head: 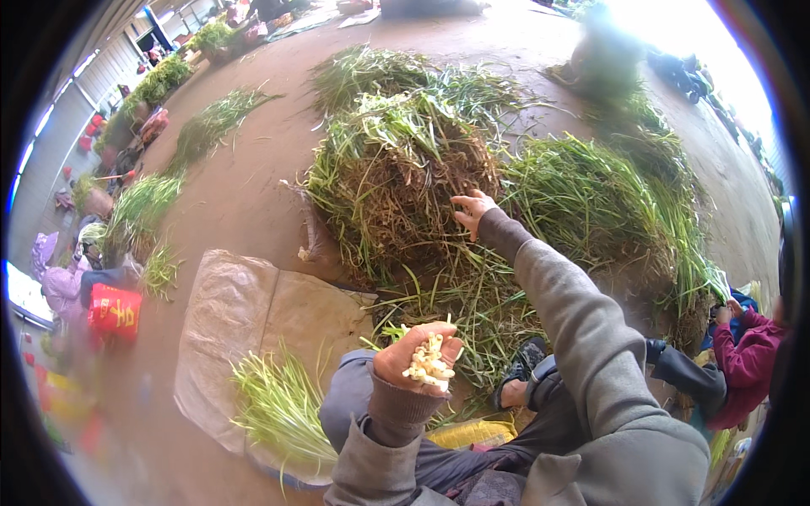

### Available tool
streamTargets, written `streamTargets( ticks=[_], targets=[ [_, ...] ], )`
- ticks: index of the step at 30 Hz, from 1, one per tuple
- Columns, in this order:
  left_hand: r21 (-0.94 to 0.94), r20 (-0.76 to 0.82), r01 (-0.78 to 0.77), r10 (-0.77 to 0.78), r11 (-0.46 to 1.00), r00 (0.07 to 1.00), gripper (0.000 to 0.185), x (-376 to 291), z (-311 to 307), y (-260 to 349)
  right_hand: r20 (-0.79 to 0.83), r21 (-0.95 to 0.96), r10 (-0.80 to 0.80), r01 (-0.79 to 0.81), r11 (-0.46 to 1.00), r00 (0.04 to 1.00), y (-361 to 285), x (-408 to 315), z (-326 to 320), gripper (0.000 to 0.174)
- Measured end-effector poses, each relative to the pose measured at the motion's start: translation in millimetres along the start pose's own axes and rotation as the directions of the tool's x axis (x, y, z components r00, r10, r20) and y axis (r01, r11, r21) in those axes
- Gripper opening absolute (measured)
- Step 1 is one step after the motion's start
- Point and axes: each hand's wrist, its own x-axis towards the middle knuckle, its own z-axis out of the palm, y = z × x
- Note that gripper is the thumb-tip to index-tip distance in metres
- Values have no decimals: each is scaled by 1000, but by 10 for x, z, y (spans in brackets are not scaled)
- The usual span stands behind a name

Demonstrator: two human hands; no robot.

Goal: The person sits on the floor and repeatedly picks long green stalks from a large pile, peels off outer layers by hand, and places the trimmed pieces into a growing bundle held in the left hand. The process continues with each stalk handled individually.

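In my left hand [405,357] is a bunch of pale, trimmed stalks [431,364], their white ends turned up towards me; it hovers over my left knee. My right hand [473,212] reaches forward with its fingers spread, at the near side of a large heap of green leafy plants [405,171] with brown, tangled roots. Whether a fingertip touches the roots I cannot tell. Loose green leaves [487,322] litter the floor between the heap and my feet. On a beige woven sheet [234,303] to my left lies a pile of cleaner, light-green stalks [281,401].
Another pile of leafy plants [588,202] spreads to the right of the heap. A person in a dark red top [743,360] sits at the right, holding stalks. At the left, a person in a lilac top [63,291] sits beside a red bag [114,313]. A yellow sack [471,434] lies under my legs.
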Motion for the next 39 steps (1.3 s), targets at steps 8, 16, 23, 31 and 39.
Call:
streamTargets(
  ticks=[8,16,23,31,39],
  targets=[
    [65,-64,-100,104,993,993,10,33,-27,-67,-309,583,113,94,807,944,-92,214,285,35],
    [99,-110,-33,43,995,993,13,13,-10,-6,-845,268,-179,688,675,505,-627,-776,-1492,30],
    [36,-209,-8,15,999,978,18,6,-16,-40,-333,-134,-760,770,624,558,-769,-1968,-1596,13],
    [-17,121,50,-48,999,992,22,48,-2,-50,-329,385,-720,783,488,611,-702,-2425,-1350,19],
    [24,115,154,-156,988,981,15,36,40,35,-345,810,-484,516,280,804,-699,-2309,-951,61]
  ],
)
